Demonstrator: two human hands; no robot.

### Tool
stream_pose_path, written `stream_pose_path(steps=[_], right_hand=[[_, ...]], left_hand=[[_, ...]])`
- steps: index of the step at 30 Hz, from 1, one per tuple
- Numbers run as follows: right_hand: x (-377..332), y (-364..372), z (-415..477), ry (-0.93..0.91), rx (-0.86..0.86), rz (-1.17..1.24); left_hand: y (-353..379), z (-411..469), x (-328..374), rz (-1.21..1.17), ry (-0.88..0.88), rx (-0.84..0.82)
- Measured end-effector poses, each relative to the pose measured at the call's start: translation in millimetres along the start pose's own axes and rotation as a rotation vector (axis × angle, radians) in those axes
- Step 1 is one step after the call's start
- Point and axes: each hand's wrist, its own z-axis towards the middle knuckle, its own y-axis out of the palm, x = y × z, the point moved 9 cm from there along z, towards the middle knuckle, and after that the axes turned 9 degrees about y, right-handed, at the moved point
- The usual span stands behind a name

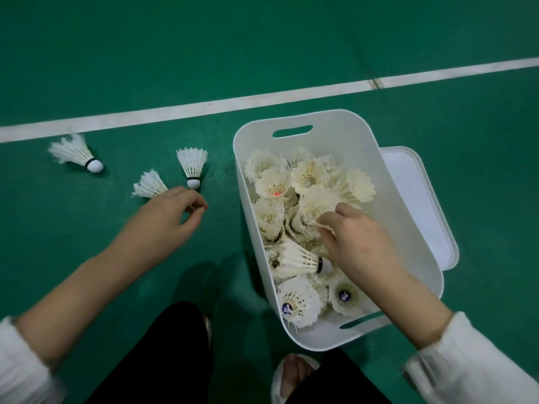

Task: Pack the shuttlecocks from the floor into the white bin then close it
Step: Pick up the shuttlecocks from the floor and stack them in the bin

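White shuttlecock (150, 185) lies partly beneath the left hand (172, 212), feathers pointing away.

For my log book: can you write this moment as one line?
left hand: at a shuttlecock | right hand: in bin | floor: three shuttlecocks | lid: off

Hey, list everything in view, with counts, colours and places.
bin: one, white, open, on the green floor
lid: one, white, on the floor behind the bin's right side
floor shuttlecocks: three, white, left of the bin
binned shuttlecocks: many, cream-white, heaped inside the bin
court line: one, white, crossing the floor beyond the bin
slippered foot: one, pale, bottom edge
left hand: fingers curled round one floor shuttlecock's cork end
right hand: inside the bin, pinching a shuttlecock's feathers
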Motion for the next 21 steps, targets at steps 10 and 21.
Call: stream_pose_path(steps=[10, 21], right_hand=[[-126.4, -77.8, 10.0, -0.409, -0.004, -0.036], [-255.7, 49.1, 136.7, -0.231, -0.208, -0.086]], left_hand=[[-17.2, -8.7, -68.2, 0.087, -0.155, 0.062], [-7.1, -9.7, -181.5, -0.136, -0.571, 0.312]])
